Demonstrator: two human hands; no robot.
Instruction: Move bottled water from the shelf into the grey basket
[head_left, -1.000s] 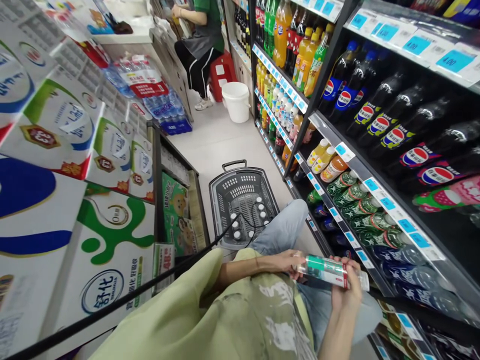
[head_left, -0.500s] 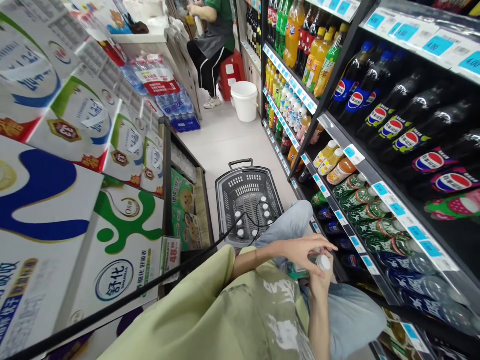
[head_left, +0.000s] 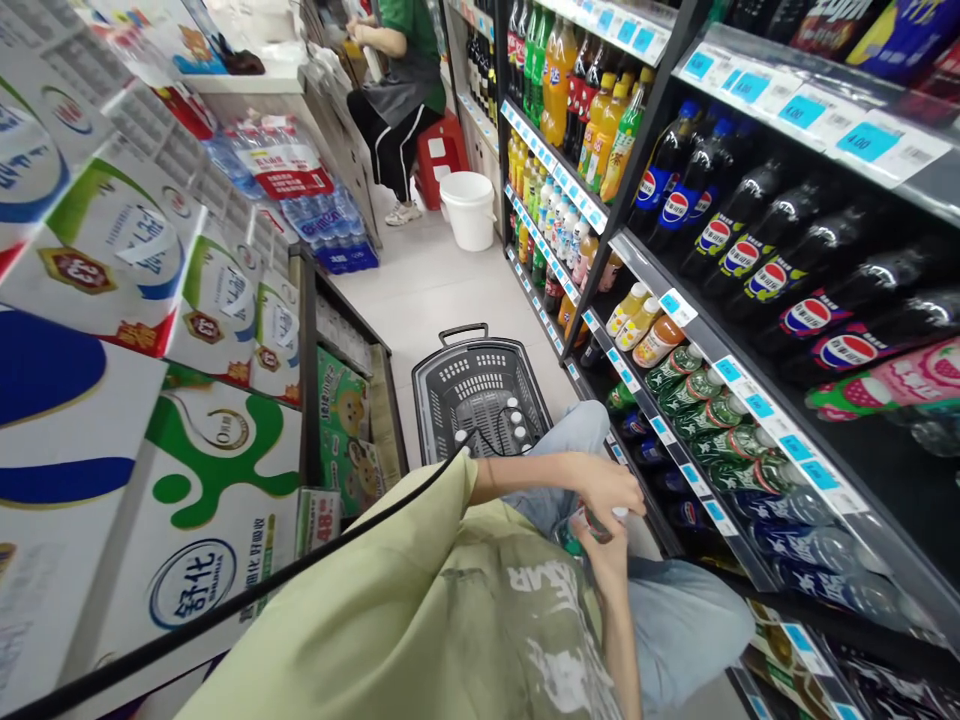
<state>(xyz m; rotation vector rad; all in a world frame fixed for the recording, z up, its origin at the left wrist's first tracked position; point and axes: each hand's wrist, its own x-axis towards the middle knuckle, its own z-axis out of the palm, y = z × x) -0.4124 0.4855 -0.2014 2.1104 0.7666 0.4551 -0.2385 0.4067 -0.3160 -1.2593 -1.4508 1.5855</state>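
My left hand reaches across from the left sleeve, its fingers curled over the upper part of a small plastic bottle. The bottle has a white cap and a label with green and red on it. From below, my right hand grips the same bottle near its neck. It is tilted above my bent legs, and the fingers hide much of it. Ahead of my knee stands a dark grey shopping basket with several white-capped bottles inside, partly covered by my arm and sleeve.
Drink shelves with several rows of bottles line the right. Stacked milk cartons fill the left. Farther off are water packs, a white bucket and a seated person. A black cord crosses my view.
My left hand's outstretched fingers have curled down over the bottle. Both hands and the bottle sit slightly farther left in view, and the whole view has shifted a little.
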